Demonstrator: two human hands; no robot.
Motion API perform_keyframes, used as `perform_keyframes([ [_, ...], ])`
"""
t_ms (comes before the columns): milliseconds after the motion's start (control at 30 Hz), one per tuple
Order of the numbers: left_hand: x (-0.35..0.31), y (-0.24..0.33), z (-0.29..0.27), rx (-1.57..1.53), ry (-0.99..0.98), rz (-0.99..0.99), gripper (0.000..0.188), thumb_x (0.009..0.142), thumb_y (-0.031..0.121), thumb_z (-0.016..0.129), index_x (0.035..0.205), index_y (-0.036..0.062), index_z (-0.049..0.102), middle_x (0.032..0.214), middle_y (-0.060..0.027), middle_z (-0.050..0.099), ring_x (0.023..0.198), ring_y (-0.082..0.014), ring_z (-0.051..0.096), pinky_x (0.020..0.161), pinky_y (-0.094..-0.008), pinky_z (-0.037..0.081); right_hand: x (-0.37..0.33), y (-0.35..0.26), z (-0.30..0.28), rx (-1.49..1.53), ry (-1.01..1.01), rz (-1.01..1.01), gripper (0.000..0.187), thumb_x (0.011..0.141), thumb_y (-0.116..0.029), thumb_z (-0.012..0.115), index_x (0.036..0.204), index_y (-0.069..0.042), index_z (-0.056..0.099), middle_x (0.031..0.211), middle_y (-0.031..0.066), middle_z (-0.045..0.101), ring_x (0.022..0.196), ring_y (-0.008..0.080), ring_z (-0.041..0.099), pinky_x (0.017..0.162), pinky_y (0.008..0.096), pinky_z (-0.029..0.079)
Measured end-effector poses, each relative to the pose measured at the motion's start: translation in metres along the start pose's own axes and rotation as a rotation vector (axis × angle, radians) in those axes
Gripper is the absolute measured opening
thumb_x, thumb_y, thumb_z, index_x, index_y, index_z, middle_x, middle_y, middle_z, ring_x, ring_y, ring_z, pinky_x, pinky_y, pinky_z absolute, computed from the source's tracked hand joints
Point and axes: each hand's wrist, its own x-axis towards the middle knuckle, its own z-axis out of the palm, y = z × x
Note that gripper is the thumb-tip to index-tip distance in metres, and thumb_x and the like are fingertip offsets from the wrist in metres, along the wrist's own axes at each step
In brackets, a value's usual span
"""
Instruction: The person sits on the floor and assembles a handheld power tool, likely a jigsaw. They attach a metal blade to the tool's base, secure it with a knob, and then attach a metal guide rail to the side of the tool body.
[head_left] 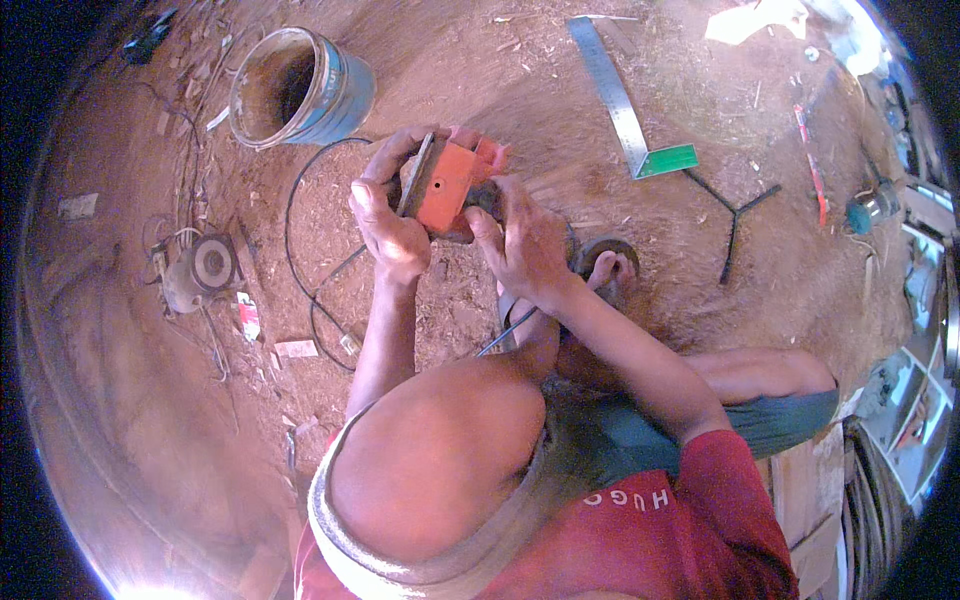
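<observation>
Both hands hold an orange block-shaped tool (445, 190) with a flat dark plate along its left side and a small dark hole in its face. My left hand (388, 225) wraps round the plate side, its thumb raised along the edge. On the other side, my right hand (528, 240) closes its fingers and thumb on the tool's dark end. A pinkish-red part (490, 155) shows behind the orange body; what it belongs to is unclear. The tool's exact kind cannot be made out. My bare knee (440, 450) rises below it.
On the dirt floor stands a blue bucket (345, 95), far left. A try square with a green handle (670, 160) and a black Y-shaped tool (735, 210) lie right. A motor-like device (195, 270), a looping black cable (288, 230) and wood scraps lie left.
</observation>
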Motion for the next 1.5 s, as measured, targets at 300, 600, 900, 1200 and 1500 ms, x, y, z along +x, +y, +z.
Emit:
perform_keyframes([
  [300,0.002,-0.006,-0.003,0.085,0.033,0.084,0.092,0.091,0.073,0.022,0.106,-0.0079,0.064,0.103,-0.0176,0.067,0.099,-0.0284,0.063,0.09,-0.0413,0.048,0.005,-0.006,0.004,0.212,0.003,0.092,0.039,0.098,-0.039,0.049,0.108,-0.001,0.055,0.069,0.0153,0.063,0.06,0.0408,0.062,0.052,0.048,0.046],
  [600,0.002,-0.009,-0.003,0.058,0.102,0.042,0.09,0.092,0.07,0.02,0.102,-0.0069,0.064,0.1,-0.0166,0.067,0.096,-0.026,0.063,0.088,-0.0383,0.048,0.028,-0.009,-0.022,0.682,-0.446,0.504,0.054,0.1,-0.049,0.041,0.094,0.001,0.061,0.06,0.0137,0.058,0.052,0.0349,0.057,0.05,0.0423,0.045],
  [900,0.0,-0.009,-0.008,0.09,0.067,0.026,0.089,0.091,0.072,0.027,0.114,-0.0068,0.059,0.108,-0.0215,0.066,0.099,-0.0338,0.064,0.091,-0.0449,0.05,0.014,-0.02,-0.033,-0.163,-0.279,0.041,0.057,0.091,-0.045,0.058,0.123,0.001,0.044,0.088,0.0241,0.064,0.083,0.0404,0.066,0.063,0.0502,0.052],
  [1200,0.001,0.004,0.001,0.19,0.096,0.085,0.087,0.094,0.065,0.018,0.102,-0.0074,0.065,0.096,-0.0167,0.068,0.092,-0.0274,0.065,0.084,-0.038,0.05,0.014,0.012,-0.015,-0.432,0.075,-0.428,0.055,0.084,-0.051,0.064,0.112,-0.005,0.054,0.103,0.0151,0.063,0.075,0.0304,0.065,0.058,0.0398,0.052],
  [1500,-0.005,0.0,-0.004,0.05,0.067,0.009,0.087,0.093,0.07,0.021,0.114,-0.0052,0.06,0.11,-0.0216,0.065,0.102,-0.0356,0.063,0.093,-0.0458,0.048,0.03,0.029,-0.01,-0.369,0.115,-0.576,0.053,0.077,-0.053,0.07,0.096,-0.006,0.058,0.092,0.0116,0.063,0.075,0.0291,0.065,0.059,0.0412,0.053],
])
